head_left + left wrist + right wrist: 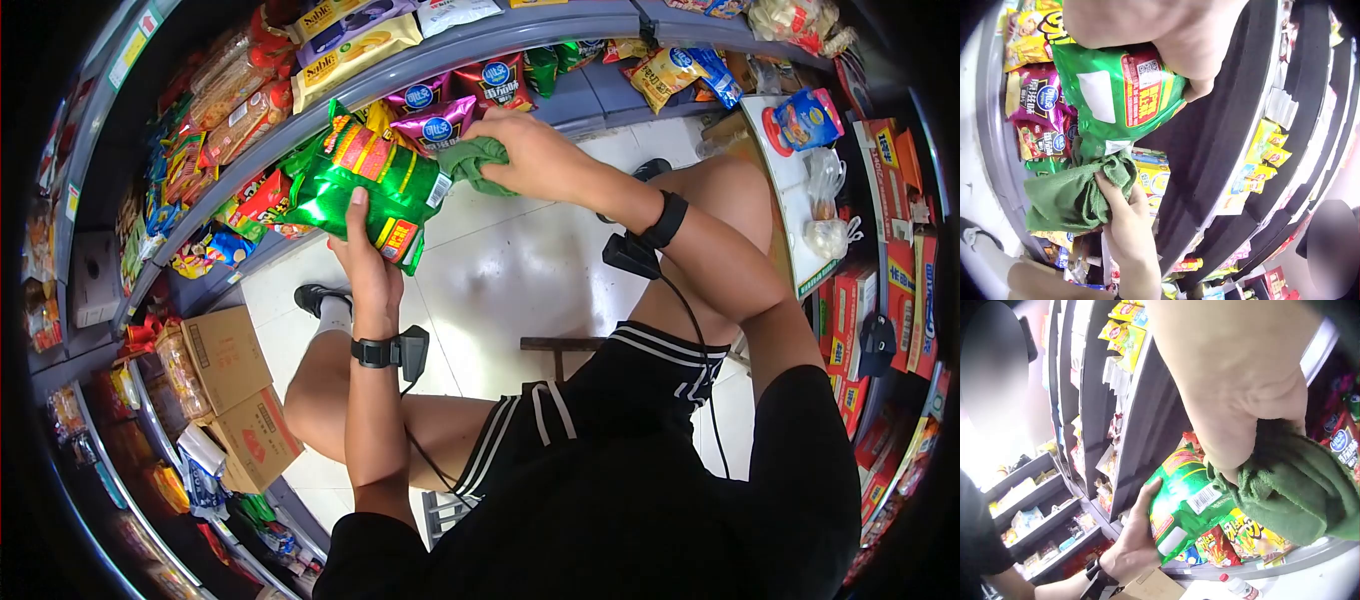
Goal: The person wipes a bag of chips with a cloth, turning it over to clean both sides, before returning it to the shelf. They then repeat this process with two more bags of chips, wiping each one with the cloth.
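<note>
1. Black shirt cloth fills the near part of the head view, with both bare forearms reaching forward from it.
2. The left hand grips a shiny green snack bag, thumb laid flat on the face turned up to the head camera, the other fingers mostly hidden behind it.
3. That hold sits at the bag's near edge; most of the bag extends beyond the thumb, toward the shelf.
4. The bag is held up above the floor, in front of the lower shelf, tilted. One corner points forward to the shelf, and the edge with the barcode faces the right hand.
5. In the head view it looks nearly as broad as long, so I cannot tell its long axis surely.
6. The right hand's fingers are closed on a bunched green cloth, just beside the barcode edge; whether cloth and bag touch, I cannot tell.
7. Beyond the cloth lies a purple chip bag.
</note>
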`<state>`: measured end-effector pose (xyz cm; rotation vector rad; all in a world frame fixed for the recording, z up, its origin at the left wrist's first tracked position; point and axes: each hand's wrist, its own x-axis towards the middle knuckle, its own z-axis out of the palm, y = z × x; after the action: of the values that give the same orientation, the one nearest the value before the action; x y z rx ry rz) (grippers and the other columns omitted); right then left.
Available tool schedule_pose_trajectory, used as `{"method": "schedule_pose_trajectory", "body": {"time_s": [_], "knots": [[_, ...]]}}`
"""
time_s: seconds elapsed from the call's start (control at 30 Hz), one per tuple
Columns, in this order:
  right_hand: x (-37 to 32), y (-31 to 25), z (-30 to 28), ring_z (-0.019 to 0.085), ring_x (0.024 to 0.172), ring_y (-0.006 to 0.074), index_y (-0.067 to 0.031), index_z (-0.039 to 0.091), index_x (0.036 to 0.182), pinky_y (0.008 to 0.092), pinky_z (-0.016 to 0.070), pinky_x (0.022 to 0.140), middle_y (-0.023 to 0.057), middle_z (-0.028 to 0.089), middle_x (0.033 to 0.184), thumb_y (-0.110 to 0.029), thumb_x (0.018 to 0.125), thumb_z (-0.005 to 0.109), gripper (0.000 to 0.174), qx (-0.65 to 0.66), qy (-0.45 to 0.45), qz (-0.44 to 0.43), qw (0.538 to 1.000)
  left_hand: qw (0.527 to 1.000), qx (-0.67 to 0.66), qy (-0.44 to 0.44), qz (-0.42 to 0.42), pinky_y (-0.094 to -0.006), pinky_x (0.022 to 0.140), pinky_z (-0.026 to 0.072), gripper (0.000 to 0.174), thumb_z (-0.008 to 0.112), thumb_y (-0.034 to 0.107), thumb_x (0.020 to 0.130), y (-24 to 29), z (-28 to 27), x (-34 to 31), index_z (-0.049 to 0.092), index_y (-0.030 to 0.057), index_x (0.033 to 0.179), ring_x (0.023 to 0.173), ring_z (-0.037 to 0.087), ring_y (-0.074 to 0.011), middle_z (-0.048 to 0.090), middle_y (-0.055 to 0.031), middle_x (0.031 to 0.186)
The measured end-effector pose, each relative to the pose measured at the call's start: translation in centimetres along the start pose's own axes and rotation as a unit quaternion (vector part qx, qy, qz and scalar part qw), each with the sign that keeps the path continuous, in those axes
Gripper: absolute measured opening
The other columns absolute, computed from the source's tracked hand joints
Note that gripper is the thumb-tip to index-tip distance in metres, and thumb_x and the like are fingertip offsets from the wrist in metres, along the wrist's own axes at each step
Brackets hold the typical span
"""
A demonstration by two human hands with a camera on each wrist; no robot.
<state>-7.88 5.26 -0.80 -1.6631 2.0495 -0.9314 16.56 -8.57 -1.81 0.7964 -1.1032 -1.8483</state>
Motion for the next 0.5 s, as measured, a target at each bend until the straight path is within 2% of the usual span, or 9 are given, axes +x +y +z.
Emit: {"method": "schedule_pose_trajectory", "body": {"time_s": [0.03,0.1,0.2,0.3,0.37,0.5], "knots": [[0.1,0.3,0.0,0.069,0.124,0.0396,-0.0055,0.075,0.137,0.0489,0.0562,0.11,0.0179,0.071,0.126,-0.01,0.094,0.078,0.044,0.0,0.0,0.0,1.0,0.999,-0.032,-0.005,-0.025,-0.0409,0.108,0.0625,0.056,0.076,0.029,0.113,-0.1,-0.3,0.2,0.055,0.002,0.157,0.125,0.073,-0.0211,0.07,-0.0105,0.144],[0.5,0.7,0.2,0.069,0.126,0.0398,-0.0053,0.074,0.138,0.0489,0.0562,0.11,0.0177,0.07,0.127,-0.009,0.094,0.076,0.043,-0.012,0.094,-0.033,0.995,0.997,-0.063,-0.01,-0.049,-0.0418,0.109,0.0625,0.056,0.075,0.033,0.114,-0.1,-0.9,0.5,0.055,0.0031,0.157,0.126,0.074,-0.0212,0.071,-0.0097,0.144],[1.2,-0.2,-0.9,0.067,0.132,0.0414,-0.0059,0.074,0.138,0.0497,0.0554,0.115,0.0165,0.069,0.134,-0.014,0.095,0.078,0.044,0.053,0.102,-0.009,0.993,0.985,-0.12,-0.045,-0.112,-0.0431,0.111,0.0626,0.057,0.073,0.037,0.115,-0.2,-1.4,0.6,0.055,0.005,0.159,0.13,0.074,-0.0215,0.071,-0.0083,0.147],[1.7,-1.5,-1.3,0.068,0.132,0.0409,-0.0063,0.074,0.138,0.0493,0.0557,0.115,0.0162,0.069,0.133,-0.011,0.094,0.077,0.044,0.084,0.141,-0.035,0.986,0.992,-0.076,-0.041,-0.096,-0.0442,0.114,0.0593,0.058,0.07,0.044,0.116,-0.6,-1.2,0.8,0.057,0.0078,0.16,0.132,0.074,-0.0235,0.073,-0.0072,0.149],[2.0,-2.3,-1.6,0.068,0.131,0.0406,-0.0065,0.074,0.138,0.049,0.0557,0.115,0.0155,0.069,0.133,-0.01,0.094,0.076,0.045,0.092,0.152,-0.055,0.983,0.995,-0.041,-0.047,-0.081,-0.0439,0.115,0.059,0.057,0.071,0.04,0.116,-0.5,-0.6,0.4,0.056,0.007,0.16,0.134,0.072,-0.0231,0.072,-0.0084,0.15],[2.5,-4.0,-2.4,0.068,0.13,0.0388,-0.0087,0.076,0.14,0.0479,0.0558,0.115,0.0138,0.07,0.131,-0.009,0.092,0.077,0.048,0.139,0.162,-0.095,0.972,0.995,-0.004,-0.058,-0.084,-0.0451,0.115,0.0592,0.059,0.07,0.041,0.117,-0.8,0.5,0.0,0.054,0.0063,0.162,0.135,0.072,-0.0232,0.071,-0.0087,0.152]]}}
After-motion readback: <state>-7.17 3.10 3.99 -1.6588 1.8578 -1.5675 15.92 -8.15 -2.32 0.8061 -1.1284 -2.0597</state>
